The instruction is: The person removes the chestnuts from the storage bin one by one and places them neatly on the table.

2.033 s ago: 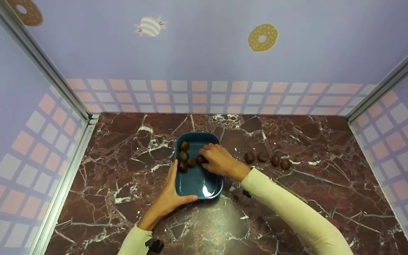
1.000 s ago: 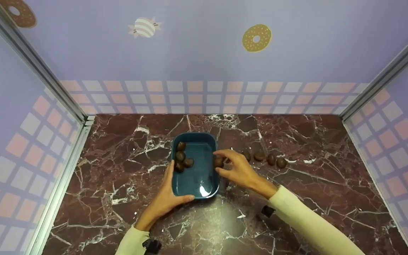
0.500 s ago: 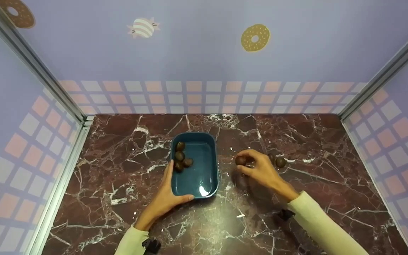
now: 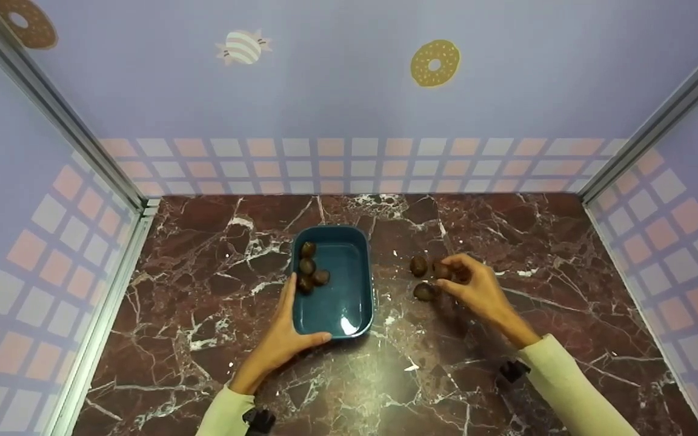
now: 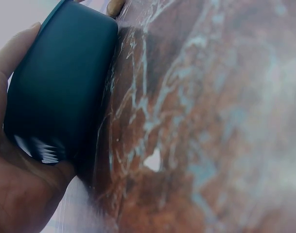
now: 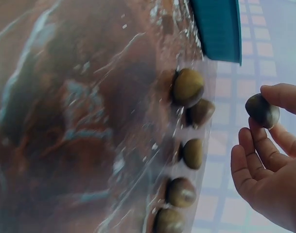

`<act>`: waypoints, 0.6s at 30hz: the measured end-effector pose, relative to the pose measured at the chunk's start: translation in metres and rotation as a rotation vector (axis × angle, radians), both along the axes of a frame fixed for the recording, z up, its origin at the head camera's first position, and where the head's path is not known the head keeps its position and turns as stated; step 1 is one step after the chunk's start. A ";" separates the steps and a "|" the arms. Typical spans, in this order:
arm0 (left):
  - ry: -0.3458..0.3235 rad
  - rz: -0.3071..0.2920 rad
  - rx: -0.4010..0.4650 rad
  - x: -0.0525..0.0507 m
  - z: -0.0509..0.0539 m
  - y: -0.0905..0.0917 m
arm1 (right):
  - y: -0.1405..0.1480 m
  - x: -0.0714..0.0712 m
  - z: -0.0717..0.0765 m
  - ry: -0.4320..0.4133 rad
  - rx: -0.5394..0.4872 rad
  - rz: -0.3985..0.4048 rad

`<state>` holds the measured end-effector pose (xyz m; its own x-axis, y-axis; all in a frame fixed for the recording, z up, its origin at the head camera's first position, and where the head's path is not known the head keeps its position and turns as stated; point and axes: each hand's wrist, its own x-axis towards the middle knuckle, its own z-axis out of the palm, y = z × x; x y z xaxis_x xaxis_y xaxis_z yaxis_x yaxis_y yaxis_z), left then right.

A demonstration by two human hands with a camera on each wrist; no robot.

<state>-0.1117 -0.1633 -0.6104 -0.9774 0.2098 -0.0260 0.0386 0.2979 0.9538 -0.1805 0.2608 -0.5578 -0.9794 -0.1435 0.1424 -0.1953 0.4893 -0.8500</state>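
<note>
A dark blue rectangular dish (image 4: 349, 309) stands on the table, with several brown chestnuts (image 4: 307, 266) along its left wall. My left hand (image 4: 285, 336) holds the dish by its near left corner, fingers along the left side and thumb at the near end; the left wrist view shows this grip on its outer wall (image 5: 65, 77). Right of the dish, my right hand (image 4: 476, 287) pinches a chestnut (image 6: 262, 110) between thumb and fingers. Other chestnuts (image 4: 418, 266) lie beside it on the table, one (image 4: 425, 292) nearer me. The right hand hides part of the row in the head view.
The red-brown marble table (image 4: 216, 315) is enclosed by lilac walls (image 4: 349, 91) at the back and both sides. Metal rails (image 4: 103, 321) run along the corners. In the right wrist view the row of chestnuts (image 6: 182, 191) continues beside the dish (image 6: 218, 34).
My right hand has carried a chestnut out of the dish and moved right. One chestnut now lies on the table nearer me than the row. My left hand keeps its hold on the dish.
</note>
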 end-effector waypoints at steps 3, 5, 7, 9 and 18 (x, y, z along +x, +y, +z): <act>-0.004 -0.002 0.004 0.000 0.000 0.000 | 0.009 0.002 -0.004 -0.007 0.000 -0.030; -0.007 -0.002 0.010 0.000 0.000 0.000 | 0.013 0.004 -0.008 -0.010 0.007 -0.052; -0.009 -0.001 0.013 0.000 0.000 0.000 | 0.016 0.006 -0.012 -0.010 0.021 -0.069; -0.012 0.000 0.010 0.000 0.000 0.000 | 0.018 0.008 -0.016 -0.009 0.034 -0.084; -0.006 0.001 0.029 -0.001 0.001 0.001 | 0.017 0.013 -0.033 -0.058 0.075 -0.121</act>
